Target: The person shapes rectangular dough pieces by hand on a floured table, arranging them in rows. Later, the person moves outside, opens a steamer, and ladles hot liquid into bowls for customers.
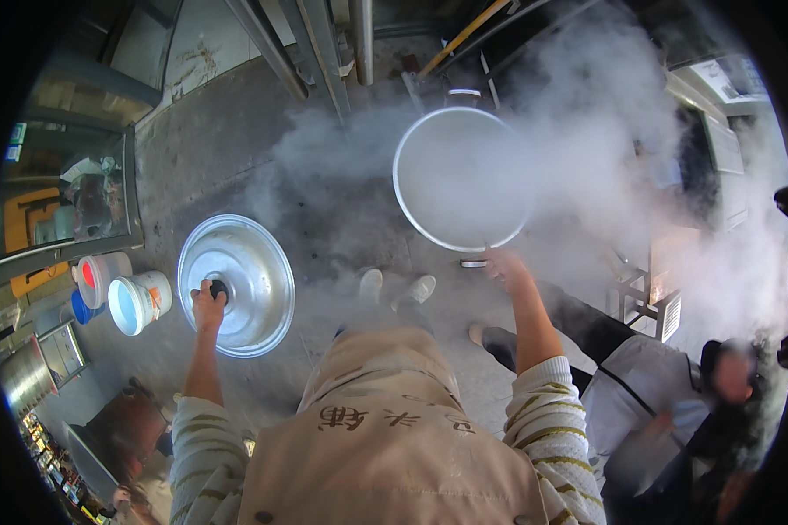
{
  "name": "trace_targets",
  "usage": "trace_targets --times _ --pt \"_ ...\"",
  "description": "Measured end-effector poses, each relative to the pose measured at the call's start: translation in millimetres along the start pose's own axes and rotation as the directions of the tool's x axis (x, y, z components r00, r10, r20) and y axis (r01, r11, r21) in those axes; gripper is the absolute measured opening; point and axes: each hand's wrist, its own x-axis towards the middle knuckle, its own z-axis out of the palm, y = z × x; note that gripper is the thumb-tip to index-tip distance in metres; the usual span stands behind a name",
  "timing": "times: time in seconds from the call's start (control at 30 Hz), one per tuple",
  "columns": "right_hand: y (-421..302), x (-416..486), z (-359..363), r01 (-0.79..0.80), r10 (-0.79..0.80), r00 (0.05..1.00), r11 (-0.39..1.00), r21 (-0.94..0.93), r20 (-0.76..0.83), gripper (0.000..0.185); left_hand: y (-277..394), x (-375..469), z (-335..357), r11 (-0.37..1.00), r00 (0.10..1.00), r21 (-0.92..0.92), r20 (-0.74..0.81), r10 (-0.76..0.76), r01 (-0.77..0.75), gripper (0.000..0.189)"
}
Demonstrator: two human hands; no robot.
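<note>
My left hand (209, 306) grips the black knob (219, 289) of a large domed metal lid (256, 262), held out to the left over the floor. Ahead and to the right stands a large round metal pot (399, 190) full of thick white steam, which hides its contents. One side handle (473, 264) projects from its near edge, another (464, 92) from its far edge. My right hand (507, 268) is at the near rim, beside the near handle. Steam blurs its fingers, so whether it grips anything is unclear.
White plastic buckets (139, 303) and a blue one (87, 307) stand left, beside a glass-fronted cabinet (65, 190). A person (637, 387) in a pale apron is close on the right, near a metal frame (645, 295). Steel posts (364, 46) rise beyond; steam drifts right.
</note>
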Motion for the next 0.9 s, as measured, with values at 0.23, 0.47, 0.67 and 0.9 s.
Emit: trace_targets --times 0.23,0.47,0.67,0.9 --pt "-16.1 -9.0 45.1 -0.180 0.170 0.984 0.931 0.318 0.058 0.014 11.4 3.2 -10.0 1.000 1.000 0.008 -0.004 0.021 -0.021 0.038" --pt "7.1 -7.0 49.2 -0.209 0.085 0.961 0.846 0.491 0.263 0.012 12.1 6.2 -11.6 1.000 1.000 0.018 0.009 -0.001 0.001 0.039" --pt "36.9 -27.5 48.1 -0.192 0.029 0.958 0.803 0.564 0.286 0.012 10.2 12.1 -9.4 1.000 1.000 0.011 0.026 0.006 -0.006 0.039" --pt "55.6 -55.1 50.8 -0.131 -0.083 0.951 0.761 0.635 0.296 0.018 13.1 21.8 -4.6 1.000 0.999 -0.006 0.028 0.016 -0.016 0.039"
